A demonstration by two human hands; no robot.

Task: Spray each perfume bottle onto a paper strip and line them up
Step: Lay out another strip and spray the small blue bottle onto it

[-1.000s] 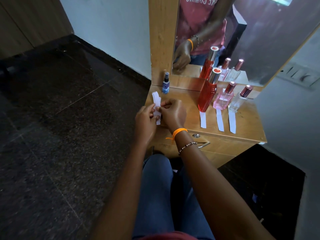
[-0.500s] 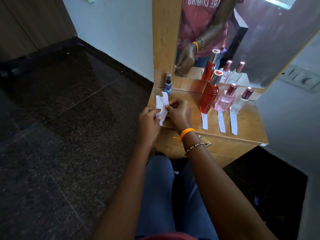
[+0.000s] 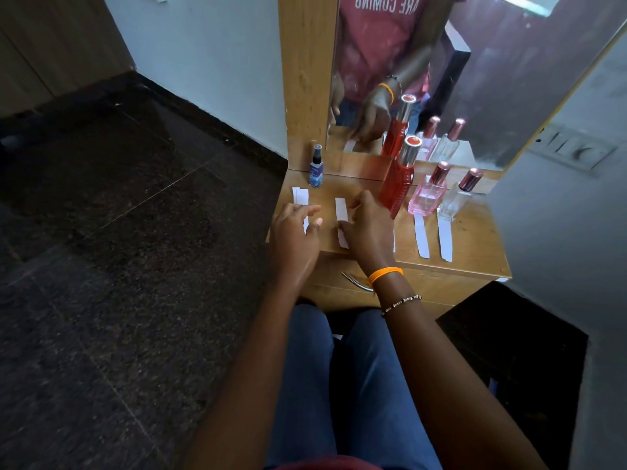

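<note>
Progress: three bottles lined up with strips | Left: small blue bottle [image 3: 316,167] unsprayed | Your right hand [image 3: 368,228] fingers pinch a paper strip [image 3: 341,209] on the tabletop [image 3: 475,239] | left hand [image 3: 294,232] open on spare strips [image 3: 300,195]

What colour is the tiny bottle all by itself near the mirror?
The tiny bottle is blue with a black spray top, seen clearly in the head view.

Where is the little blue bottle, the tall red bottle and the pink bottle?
little blue bottle [image 3: 316,174]: head view, on its blue body.
tall red bottle [image 3: 396,189]: head view, on its red glass body.
pink bottle [image 3: 426,199]: head view, on its pink glass body.
</note>
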